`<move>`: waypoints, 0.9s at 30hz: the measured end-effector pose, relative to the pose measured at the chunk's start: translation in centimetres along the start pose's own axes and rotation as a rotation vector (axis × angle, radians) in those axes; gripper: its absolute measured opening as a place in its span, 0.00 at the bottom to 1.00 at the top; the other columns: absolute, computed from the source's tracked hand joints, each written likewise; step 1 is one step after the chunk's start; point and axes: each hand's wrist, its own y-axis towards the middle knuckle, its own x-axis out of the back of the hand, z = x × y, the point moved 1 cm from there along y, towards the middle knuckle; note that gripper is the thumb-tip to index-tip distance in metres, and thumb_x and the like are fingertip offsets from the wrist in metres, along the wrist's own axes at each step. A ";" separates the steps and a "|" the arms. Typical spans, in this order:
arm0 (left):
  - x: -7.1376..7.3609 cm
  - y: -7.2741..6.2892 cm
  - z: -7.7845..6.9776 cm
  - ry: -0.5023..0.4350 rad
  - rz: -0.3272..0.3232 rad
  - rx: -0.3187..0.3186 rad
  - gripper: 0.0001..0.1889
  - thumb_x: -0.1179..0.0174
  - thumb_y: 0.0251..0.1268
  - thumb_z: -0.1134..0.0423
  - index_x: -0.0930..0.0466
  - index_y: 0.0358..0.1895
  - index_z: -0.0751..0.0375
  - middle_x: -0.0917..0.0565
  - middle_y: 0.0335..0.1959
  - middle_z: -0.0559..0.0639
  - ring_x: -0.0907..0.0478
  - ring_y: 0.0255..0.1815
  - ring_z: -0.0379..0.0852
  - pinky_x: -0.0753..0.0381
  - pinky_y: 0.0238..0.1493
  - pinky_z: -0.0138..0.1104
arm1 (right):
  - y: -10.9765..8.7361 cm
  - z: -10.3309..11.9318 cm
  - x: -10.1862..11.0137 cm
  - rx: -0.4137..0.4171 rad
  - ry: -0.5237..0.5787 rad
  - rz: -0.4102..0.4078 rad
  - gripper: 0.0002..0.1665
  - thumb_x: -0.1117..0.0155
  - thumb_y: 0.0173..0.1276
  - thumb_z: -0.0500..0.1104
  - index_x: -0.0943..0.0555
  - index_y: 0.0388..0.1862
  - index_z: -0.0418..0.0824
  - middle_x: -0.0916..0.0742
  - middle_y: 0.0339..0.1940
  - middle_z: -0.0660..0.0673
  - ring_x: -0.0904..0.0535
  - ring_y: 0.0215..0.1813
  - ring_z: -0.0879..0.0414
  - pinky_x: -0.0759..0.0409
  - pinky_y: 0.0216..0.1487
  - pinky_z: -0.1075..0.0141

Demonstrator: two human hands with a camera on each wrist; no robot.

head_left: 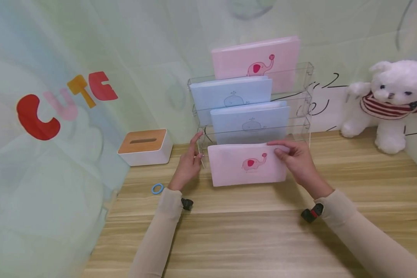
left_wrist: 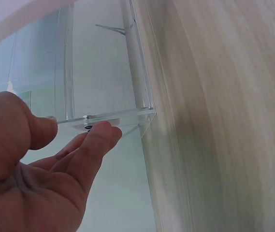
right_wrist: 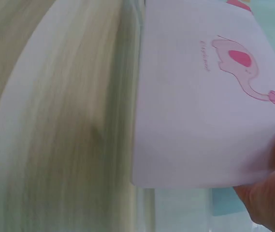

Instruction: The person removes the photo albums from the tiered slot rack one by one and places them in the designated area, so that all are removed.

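Note:
My right hand (head_left: 301, 164) pinches the upper right corner of a pink booklet (head_left: 226, 166) with an elephant drawing, in front of a clear acrylic rack (head_left: 303, 77). In the right wrist view the thumb lies on the front of the booklet (right_wrist: 185, 116), the other fingers partly hidden behind it. My left hand (head_left: 187, 168) grips the left side panel of the rack, thumb on one face and fingers on the other in the left wrist view. On the rack's tiers stand two blue whale booklets (head_left: 208, 94) and, at the top, another pink elephant booklet (head_left: 229, 61).
A white tissue box (head_left: 149, 158) with a wooden lid stands left of the rack. A blue ring (head_left: 157, 189) lies on the wooden table (head_left: 236, 243) near the left wrist. A white teddy bear (head_left: 390, 131) sits at the right, against the curtain (head_left: 142, 69).

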 end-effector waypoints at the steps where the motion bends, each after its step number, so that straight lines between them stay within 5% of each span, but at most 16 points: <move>1: -0.1 0.0 0.2 0.003 0.004 0.004 0.39 0.46 0.81 0.74 0.48 0.85 0.40 0.21 0.24 0.57 0.32 0.17 0.45 0.26 0.26 0.43 | 0.0 -0.1 -0.1 -0.023 -0.005 0.017 0.15 0.36 0.79 0.33 0.13 0.60 0.31 0.11 0.43 0.69 0.16 0.52 0.66 0.16 0.50 0.75; 9: -1.9 0.4 4.4 -0.027 0.002 -0.032 0.36 0.48 0.85 0.63 0.49 0.86 0.31 0.22 0.24 0.50 0.31 0.18 0.44 0.28 0.24 0.46 | 0.2 -1.1 -0.7 -0.131 -0.063 0.086 0.18 0.41 0.82 0.34 0.14 0.64 0.35 0.09 0.57 0.43 0.16 0.53 0.62 0.15 0.51 0.72; 12: -1.6 0.3 3.7 -0.028 0.009 -0.006 0.38 0.48 0.84 0.66 0.50 0.86 0.31 0.21 0.25 0.52 0.30 0.19 0.45 0.27 0.25 0.47 | 0.5 -1.6 -1.0 -0.163 -0.069 0.104 0.19 0.40 0.82 0.36 0.15 0.67 0.37 0.12 0.64 0.36 0.19 0.58 0.58 0.18 0.54 0.74; 14: -0.6 0.0 1.5 -0.034 0.031 0.044 0.40 0.48 0.82 0.70 0.51 0.86 0.33 0.20 0.26 0.56 0.27 0.21 0.48 0.24 0.28 0.48 | 0.7 -1.9 -1.1 -0.179 -0.074 0.123 0.20 0.39 0.82 0.38 0.16 0.69 0.39 0.14 0.66 0.35 0.21 0.61 0.55 0.18 0.54 0.75; 18: 0.1 -0.1 -0.2 -0.020 0.069 0.131 0.42 0.47 0.81 0.73 0.53 0.87 0.33 0.19 0.29 0.59 0.28 0.24 0.47 0.24 0.33 0.41 | 1.1 -2.5 -1.3 -0.182 -0.087 0.163 0.21 0.37 0.81 0.38 0.16 0.70 0.41 0.14 0.67 0.34 0.18 0.59 0.49 0.14 0.50 0.72; 27: 0.2 0.0 -0.8 0.006 0.103 0.190 0.41 0.49 0.84 0.72 0.55 0.87 0.31 0.17 0.33 0.63 0.27 0.27 0.48 0.23 0.36 0.39 | 1.6 -3.7 -2.1 -0.232 -0.055 0.212 0.24 0.35 0.80 0.38 0.19 0.72 0.42 0.15 0.67 0.30 0.12 0.44 0.53 0.10 0.42 0.65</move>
